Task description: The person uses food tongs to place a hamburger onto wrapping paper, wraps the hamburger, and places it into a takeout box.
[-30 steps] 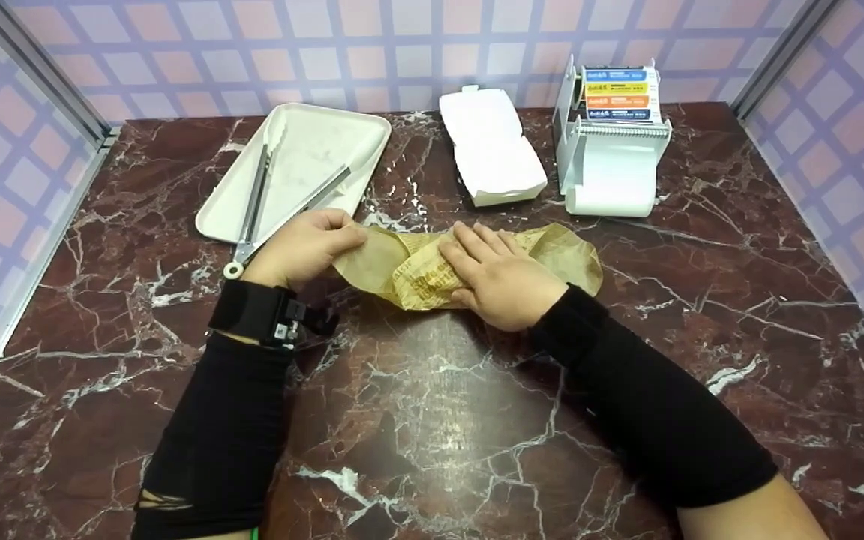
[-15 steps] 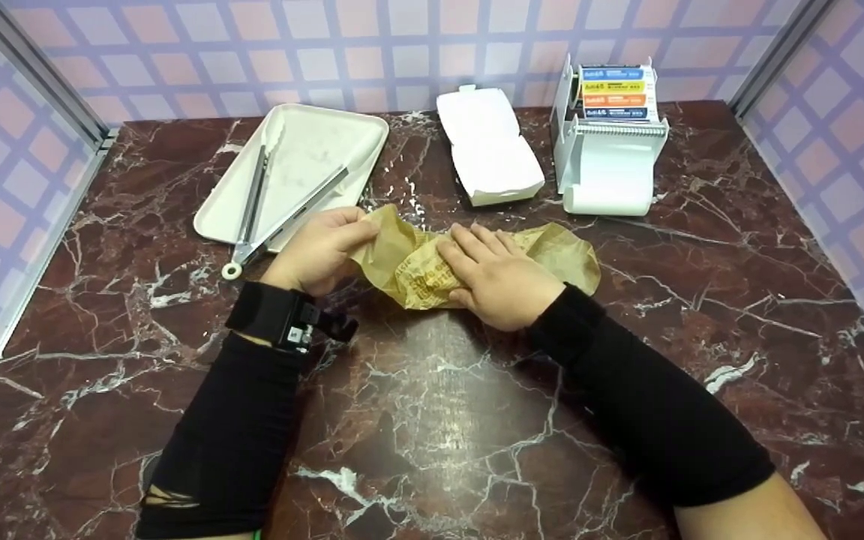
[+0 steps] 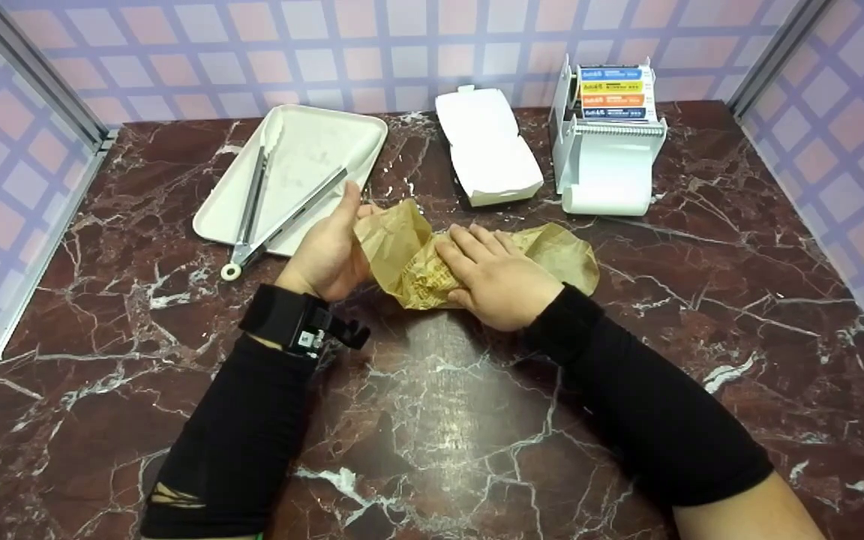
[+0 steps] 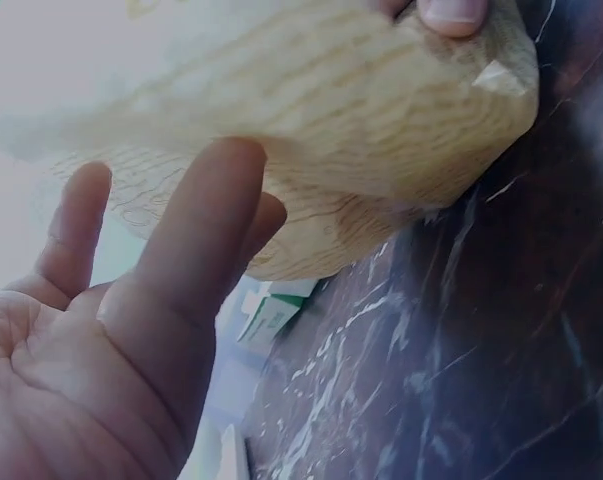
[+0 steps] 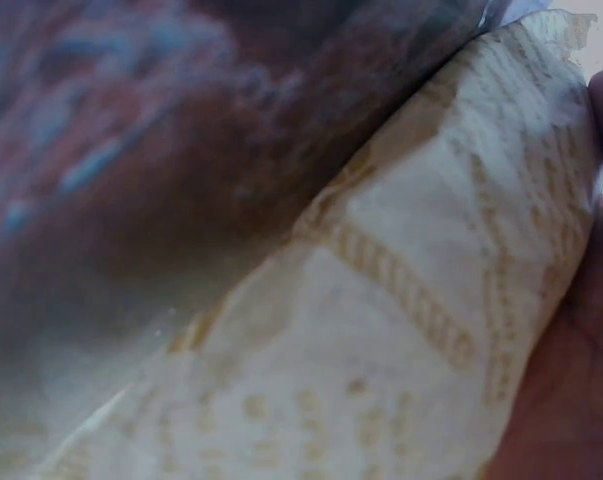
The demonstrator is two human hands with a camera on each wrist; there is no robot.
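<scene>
A printed, yellowish wrapping paper (image 3: 424, 281) lies bunched on the table in the head view, folded over in the middle; what it covers is hidden. My right hand (image 3: 511, 289) presses flat on its middle with straight fingers. At its left end a crumpled flap (image 3: 394, 240) stands raised. Beside this flap is my left hand (image 3: 331, 251), thumb pointing up and fingers extended behind the paper. The left wrist view shows the left fingers (image 4: 196, 225) straight against the printed paper (image 4: 311, 110). The right end (image 3: 567, 259) of the paper spreads loosely past the right hand.
Metal tongs (image 3: 252, 217) lie across a white tray (image 3: 312, 135) at the back left, near the left hand. Behind the paper stands an opened white box (image 3: 492, 150). A label dispenser (image 3: 608, 142) with coloured rolls is at the back right. White crumbs lie near the box.
My left hand has moved right and turned, going from pinching the paper's left flap to extended fingers. The flap has risen and folded inward. My right hand stays put.
</scene>
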